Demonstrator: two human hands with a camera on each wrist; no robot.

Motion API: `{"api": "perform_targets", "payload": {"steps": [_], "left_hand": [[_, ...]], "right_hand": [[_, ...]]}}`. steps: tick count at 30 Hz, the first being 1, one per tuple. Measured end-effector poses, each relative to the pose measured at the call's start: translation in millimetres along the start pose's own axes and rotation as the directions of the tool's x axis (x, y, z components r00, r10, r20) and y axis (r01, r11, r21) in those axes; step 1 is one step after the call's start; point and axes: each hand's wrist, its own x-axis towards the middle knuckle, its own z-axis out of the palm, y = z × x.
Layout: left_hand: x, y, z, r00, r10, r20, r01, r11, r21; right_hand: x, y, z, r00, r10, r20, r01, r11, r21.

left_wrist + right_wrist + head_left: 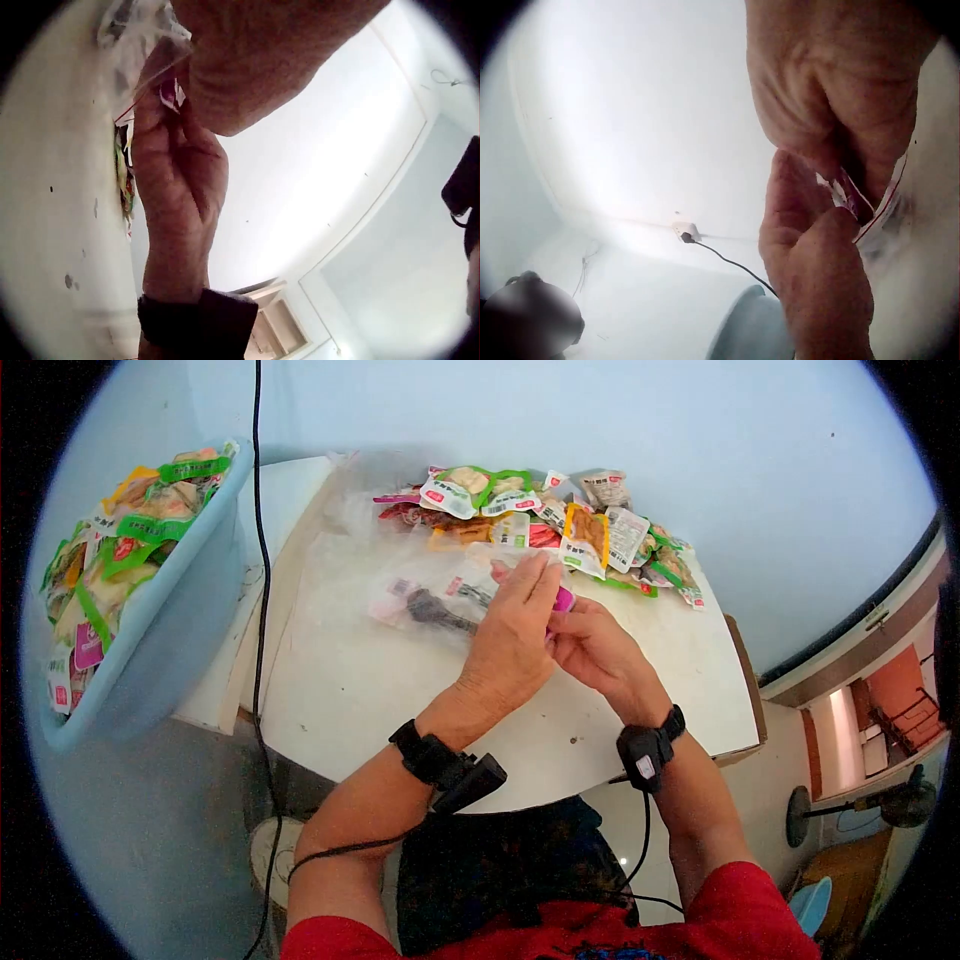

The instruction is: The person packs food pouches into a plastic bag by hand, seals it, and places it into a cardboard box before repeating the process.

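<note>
Over the white table, my left hand (510,645) and right hand (600,655) meet at the mouth of a clear plastic bag (400,575). Dark and white packets (440,610) show through the bag. A small purple packet (565,600) is pinched by my right hand, whose fingertips are partly hidden. My left hand holds the bag, fingers mostly straight and its thumb underneath. In the right wrist view, the left thumb and fingers (817,255) press around the bag's red-lined edge (889,201), touching the right hand (832,90).
Colourful sealed packets (585,535) lie piled along the back of the white table (330,710). At the left stands a blue basin (190,590) full of similar packets. A black cable (262,660) hangs in front of it. A fan (905,800) is at the far right.
</note>
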Motion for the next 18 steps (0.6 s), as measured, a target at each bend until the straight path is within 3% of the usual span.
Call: {"api": "perform_targets", "payload": {"steps": [4,10,12,14,15,17,18], "left_hand": [[-1.7,-7.0,2.6,1.000,-0.014,0.011,0.014,1.000,0.005],[1.0,-3.9,3.1,1.000,0.002,0.012,-0.002,1.000,-0.005],[-0.6,-2.6,2.4,1.000,0.000,0.026,0.000,1.000,0.000],[-1.1,-1.1,1.8,0.999,-0.010,0.045,0.011,1.000,-0.025],[-0.8,0.5,1.6,0.998,-0.016,0.055,0.018,0.999,-0.039],[-0.6,1.8,1.9,0.998,-0.019,0.054,0.021,0.999,-0.033],[-0.2,2.5,1.8,0.998,-0.019,0.053,0.021,0.999,-0.031]], "right_hand": [[23.7,13.7,-2.3,1.000,0.025,0.004,-0.025,0.999,-0.021],[34.8,24.1,0.9,0.989,-0.108,-0.096,0.087,0.977,-0.195],[42.5,29.3,-10.8,0.984,-0.157,-0.087,0.086,0.835,-0.543],[50.5,36.1,-24.3,0.964,-0.261,0.056,0.221,0.661,-0.717],[52.1,37.4,-25.5,0.924,-0.332,0.189,0.360,0.590,-0.723],[53.9,38.5,-27.7,0.921,-0.305,0.244,0.385,0.608,-0.695],[51.6,34.0,-18.7,0.963,-0.209,0.172,0.270,0.695,-0.666]]}}
